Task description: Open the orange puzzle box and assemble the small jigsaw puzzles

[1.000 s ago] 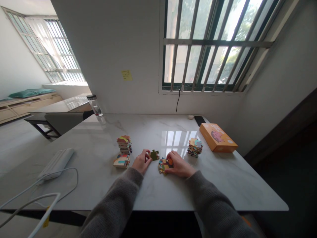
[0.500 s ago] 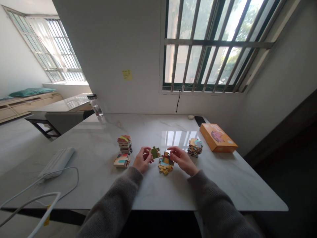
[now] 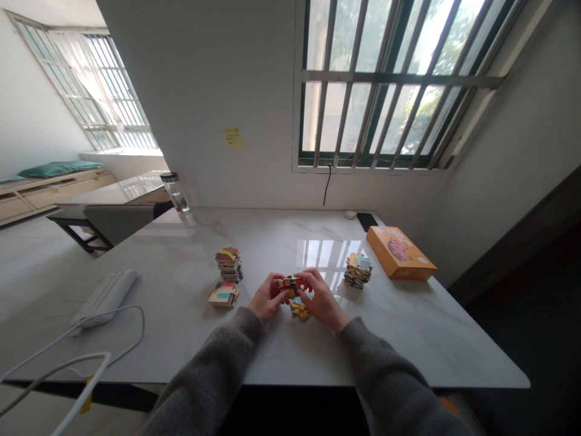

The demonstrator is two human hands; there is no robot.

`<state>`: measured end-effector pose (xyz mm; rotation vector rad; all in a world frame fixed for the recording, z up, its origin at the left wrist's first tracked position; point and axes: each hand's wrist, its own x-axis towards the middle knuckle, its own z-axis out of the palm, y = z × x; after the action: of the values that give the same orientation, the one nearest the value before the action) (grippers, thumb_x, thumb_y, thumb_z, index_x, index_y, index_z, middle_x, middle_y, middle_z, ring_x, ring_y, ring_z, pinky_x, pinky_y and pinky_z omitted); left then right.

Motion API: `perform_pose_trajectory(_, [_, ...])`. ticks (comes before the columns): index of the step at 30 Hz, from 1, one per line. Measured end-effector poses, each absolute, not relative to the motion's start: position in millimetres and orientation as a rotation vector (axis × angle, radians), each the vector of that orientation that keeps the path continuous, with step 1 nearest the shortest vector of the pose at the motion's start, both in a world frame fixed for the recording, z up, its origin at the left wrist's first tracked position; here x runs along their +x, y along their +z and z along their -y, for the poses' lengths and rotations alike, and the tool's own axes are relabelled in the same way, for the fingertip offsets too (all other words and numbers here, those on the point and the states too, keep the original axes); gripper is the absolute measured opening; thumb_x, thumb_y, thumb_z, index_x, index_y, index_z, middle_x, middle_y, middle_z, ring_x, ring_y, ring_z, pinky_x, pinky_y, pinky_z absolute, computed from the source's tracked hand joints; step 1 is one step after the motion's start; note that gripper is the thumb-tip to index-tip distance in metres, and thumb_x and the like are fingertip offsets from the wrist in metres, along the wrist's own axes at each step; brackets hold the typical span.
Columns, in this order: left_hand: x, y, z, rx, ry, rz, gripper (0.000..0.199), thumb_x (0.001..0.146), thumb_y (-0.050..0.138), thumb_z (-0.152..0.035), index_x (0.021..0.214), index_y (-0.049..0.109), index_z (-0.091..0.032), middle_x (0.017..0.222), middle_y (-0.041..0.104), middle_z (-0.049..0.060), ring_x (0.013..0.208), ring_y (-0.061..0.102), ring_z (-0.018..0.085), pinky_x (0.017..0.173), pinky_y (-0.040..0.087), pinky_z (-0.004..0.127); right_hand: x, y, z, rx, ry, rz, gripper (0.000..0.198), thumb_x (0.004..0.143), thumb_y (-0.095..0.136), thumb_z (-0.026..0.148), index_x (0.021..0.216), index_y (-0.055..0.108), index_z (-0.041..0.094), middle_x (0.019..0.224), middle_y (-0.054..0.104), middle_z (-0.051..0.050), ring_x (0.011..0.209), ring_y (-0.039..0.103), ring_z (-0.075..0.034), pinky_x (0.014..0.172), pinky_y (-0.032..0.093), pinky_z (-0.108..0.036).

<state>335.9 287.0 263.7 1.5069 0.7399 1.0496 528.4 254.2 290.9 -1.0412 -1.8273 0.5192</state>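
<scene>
Puzzle pieces [image 3: 290, 283]: pinched between both hands, near table [image 3: 408, 339] front edge.
Left hand [image 3: 267, 298]: grip closed on pieces.
Right hand [image 3: 321, 298]: likewise.

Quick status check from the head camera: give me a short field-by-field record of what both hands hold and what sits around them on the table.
left hand: left hand pinching colourful cardboard puzzle pieces, raised above the table
right hand: right hand gripping the same pieces from the other side
under hands: small loose pile of puzzle pieces on the white marble table
left side: two stacks of puzzle pieces; white power strip
right side: one stack of puzzle pieces; orange cardboard box
</scene>
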Motion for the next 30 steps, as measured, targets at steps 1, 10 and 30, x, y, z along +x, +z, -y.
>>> perform_pose_trajectory(1, [335, 262, -289, 1.53, 1.104, -0.782, 0.041, 0.083, 0.069, -0.044, 0.107, 0.044, -0.02, 0.096, 0.067, 0.005, 0.071, 0.067, 0.015, 0.067, 0.056, 0.031, 530, 291, -255, -1.045, 0.513, 1.817, 0.039, 0.088, 0.054, 0.018, 0.126, 0.054, 0.025, 0.11, 0.054, -0.007, 0.083, 0.056, -0.017, 0.075, 0.051, -0.034])
perform_pose_trajectory(10, [325, 262, -294, 1.724, 1.327, -1.072, 0.035, 0.09, 0.058, -0.032, 0.121, 0.047, -0.022, 0.097, 0.068, 0.004, 0.069, 0.069, 0.014, 0.071, 0.056, 0.03, 567, 286, -261, -1.409, 0.478, 2.157, 0.044, 0.076, 0.077, 0.036, 0.115, 0.062, 0.021, 0.101, 0.058, -0.006, 0.099, 0.053, -0.025, 0.091, 0.044, -0.04])
perform_pose_trajectory(30, [325, 258, -295, 1.662, 1.27, -1.085, 0.035, 0.087, 0.058, -0.032, 0.118, 0.047, -0.02, 0.094, 0.069, 0.004, 0.062, 0.065, 0.013, 0.066, 0.055, 0.03, 562, 282, -259, -1.214, 0.72, 1.847, 0.021, 0.093, 0.053, 0.036, 0.092, 0.066, 0.019, 0.081, 0.058, -0.002, 0.071, 0.053, -0.015, 0.067, 0.046, -0.03])
